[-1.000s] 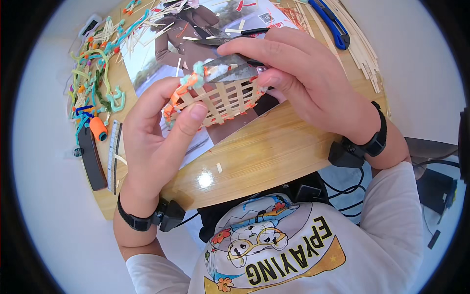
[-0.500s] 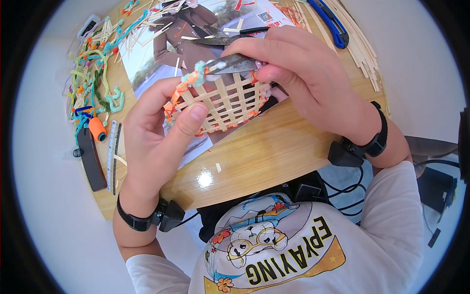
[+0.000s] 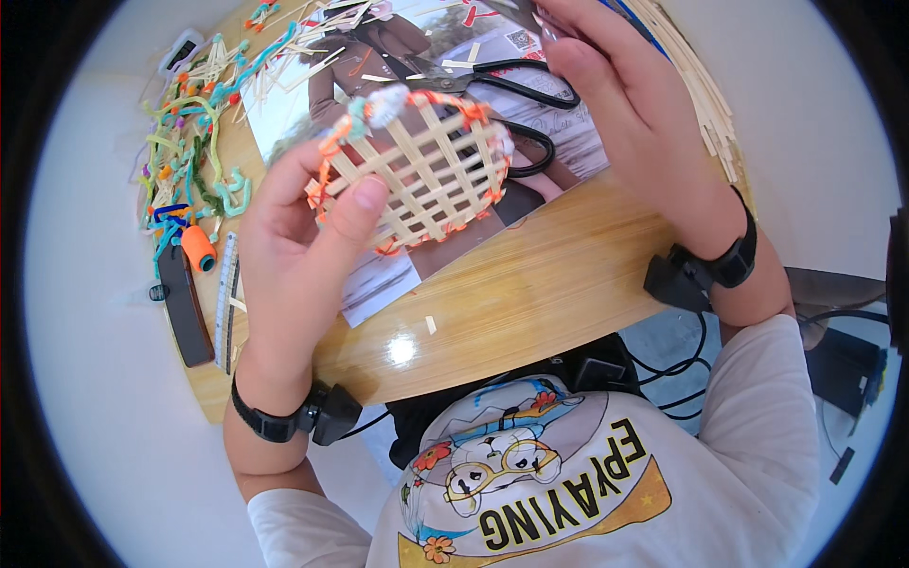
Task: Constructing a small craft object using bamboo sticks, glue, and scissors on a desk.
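1. Risk: the thin strips could snap or slip out of the weave if the left hand pinches harder; the trim could unwind.
2. Woven lattice: pale flat strips, orange-and-white fuzzy edging, held up between the hands, left thumb clamped on its near edge.
3. Right hand sits open just beside its far edge; contact unclear.

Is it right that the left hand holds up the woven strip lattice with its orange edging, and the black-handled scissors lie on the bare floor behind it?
Not quite. The left hand does hold the woven strip lattice, but the black-handled scissors lie on the printed sheet on the wooden table, not on the floor. The head view shows this.
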### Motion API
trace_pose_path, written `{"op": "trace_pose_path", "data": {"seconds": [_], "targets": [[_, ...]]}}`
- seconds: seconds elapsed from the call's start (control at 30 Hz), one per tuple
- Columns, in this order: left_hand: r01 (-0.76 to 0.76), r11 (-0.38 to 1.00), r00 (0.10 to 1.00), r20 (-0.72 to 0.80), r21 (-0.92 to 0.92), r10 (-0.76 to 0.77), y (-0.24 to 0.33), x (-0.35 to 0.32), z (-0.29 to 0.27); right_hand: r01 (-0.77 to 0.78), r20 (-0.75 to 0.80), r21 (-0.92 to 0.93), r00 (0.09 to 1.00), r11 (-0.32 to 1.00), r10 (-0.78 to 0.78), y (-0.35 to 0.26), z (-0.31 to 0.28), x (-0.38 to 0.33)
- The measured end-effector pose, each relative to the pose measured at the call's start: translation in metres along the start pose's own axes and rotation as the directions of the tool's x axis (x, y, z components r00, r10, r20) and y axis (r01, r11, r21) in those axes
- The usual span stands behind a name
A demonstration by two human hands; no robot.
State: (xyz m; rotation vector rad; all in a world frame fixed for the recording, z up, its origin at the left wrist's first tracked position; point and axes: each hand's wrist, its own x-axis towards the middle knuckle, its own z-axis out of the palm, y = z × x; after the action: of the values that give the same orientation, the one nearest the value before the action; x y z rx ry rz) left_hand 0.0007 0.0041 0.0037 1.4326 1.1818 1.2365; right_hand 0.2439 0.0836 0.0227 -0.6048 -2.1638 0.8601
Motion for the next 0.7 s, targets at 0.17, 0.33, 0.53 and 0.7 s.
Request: {"op": "trace_pose_path", "data": {"seconds": [0.17, 0.33, 0.53, 0.7], "targets": [[0.111, 0.977, 0.988, -0.084, -0.183, -0.128, -0.003, 0.011, -0.004, -0.375, -0.25, -0.273, 0.917, 0.886, 0.311, 0.036, -0.008, 0.008], [0.108, 0.977, 0.989, -0.082, -0.185, -0.125, 0.0, 0.01, -0.004, -0.458, -0.307, -0.354, 0.88, 0.816, 0.361, 0.044, -0.01, 0.008], [-0.249, 0.945, 0.961, -0.07, 0.212, 0.269, -0.006, 0.01, -0.009, -0.286, -0.255, 0.057, 0.922, 0.957, 0.291, 0.054, -0.007, 0.005], [-0.64, 0.278, 0.675, 0.351, 0.716, 0.649, 0.005, 0.014, -0.014, -0.292, 0.064, 0.637, 0.942, 0.714, 0.329, 0.016, 0.028, -0.004]]}}
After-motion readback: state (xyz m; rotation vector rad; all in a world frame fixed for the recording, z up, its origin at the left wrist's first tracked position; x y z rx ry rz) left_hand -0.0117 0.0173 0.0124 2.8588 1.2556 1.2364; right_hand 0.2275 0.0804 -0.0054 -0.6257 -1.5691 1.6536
